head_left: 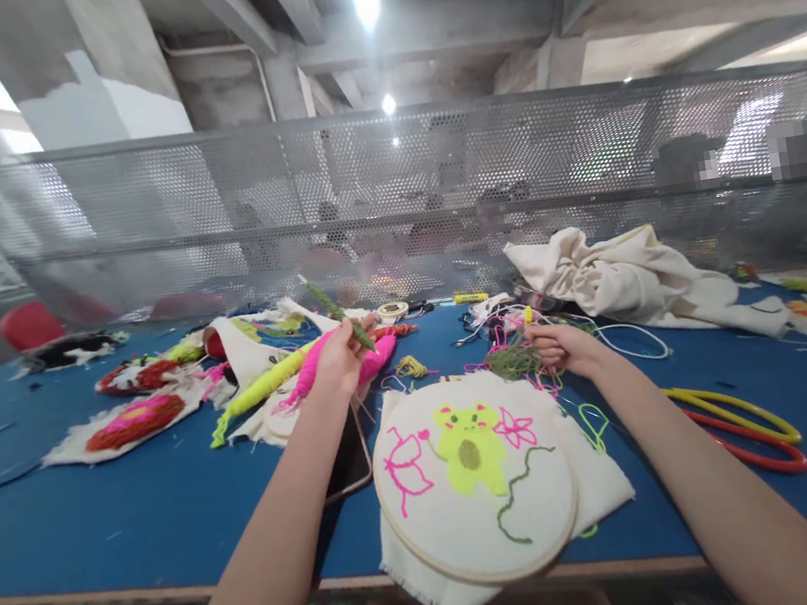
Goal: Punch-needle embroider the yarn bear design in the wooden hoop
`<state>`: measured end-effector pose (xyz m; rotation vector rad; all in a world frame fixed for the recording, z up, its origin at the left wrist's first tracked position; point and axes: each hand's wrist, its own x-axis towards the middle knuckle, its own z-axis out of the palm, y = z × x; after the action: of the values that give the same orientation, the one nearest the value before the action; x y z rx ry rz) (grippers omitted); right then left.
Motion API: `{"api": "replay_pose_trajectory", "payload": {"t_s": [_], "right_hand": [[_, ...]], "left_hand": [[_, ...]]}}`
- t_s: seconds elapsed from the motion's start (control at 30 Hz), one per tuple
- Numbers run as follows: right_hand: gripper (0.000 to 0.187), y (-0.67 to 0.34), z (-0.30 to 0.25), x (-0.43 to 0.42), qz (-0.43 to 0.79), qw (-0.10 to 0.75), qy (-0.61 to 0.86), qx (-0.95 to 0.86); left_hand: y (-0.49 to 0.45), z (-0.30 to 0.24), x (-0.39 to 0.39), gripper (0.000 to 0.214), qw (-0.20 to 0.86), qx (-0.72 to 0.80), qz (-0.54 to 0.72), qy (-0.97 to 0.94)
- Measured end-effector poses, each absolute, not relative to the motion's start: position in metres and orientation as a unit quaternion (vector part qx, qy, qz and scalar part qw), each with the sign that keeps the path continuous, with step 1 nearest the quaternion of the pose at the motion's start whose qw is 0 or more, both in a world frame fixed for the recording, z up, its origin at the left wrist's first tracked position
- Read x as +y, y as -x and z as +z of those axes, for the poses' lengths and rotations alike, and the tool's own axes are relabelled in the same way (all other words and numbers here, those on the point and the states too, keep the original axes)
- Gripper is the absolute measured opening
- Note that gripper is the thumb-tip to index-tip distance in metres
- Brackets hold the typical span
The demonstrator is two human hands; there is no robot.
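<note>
The step in hand looks like handling yarn: the left hand (345, 354) pinches a dark green bundle (329, 305), while the right hand (558, 345) presses its fingers together at a loose green tangle (513, 363), exact hold unclear. The hoop (482, 577) overhangs the table's (140, 524) near edge. Moving on calls for unsnagged strands.

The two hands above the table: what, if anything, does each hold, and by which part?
The left hand holds a slim green bundle by its lower end. The right hand is closed beside green yarn; whether it grips any cannot be told.
</note>
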<state>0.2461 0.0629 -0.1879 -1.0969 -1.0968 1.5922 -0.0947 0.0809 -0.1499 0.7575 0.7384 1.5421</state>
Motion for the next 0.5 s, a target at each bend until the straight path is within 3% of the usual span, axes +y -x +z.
{"api": "replay_pose_trajectory", "payload": {"t_s": [0.1,0.23,0.5], "right_hand": [[0.023,-0.263,-0.185,0.063,0.626,0.507,0.434,-0.402],[0.023,-0.273,-0.182,0.060,0.606,0.581,0.420,-0.345],[0.023,-0.297,-0.179,0.059,0.505,0.731,0.405,-0.215]], "left_hand": [[0.086,-0.156,0.083,0.025,0.546,0.346,0.624,-0.439],[0.080,-0.163,0.083,0.026,0.374,0.430,0.537,-0.622],[0.093,-0.164,0.075,0.009,0.133,0.508,0.432,-0.733]]}}
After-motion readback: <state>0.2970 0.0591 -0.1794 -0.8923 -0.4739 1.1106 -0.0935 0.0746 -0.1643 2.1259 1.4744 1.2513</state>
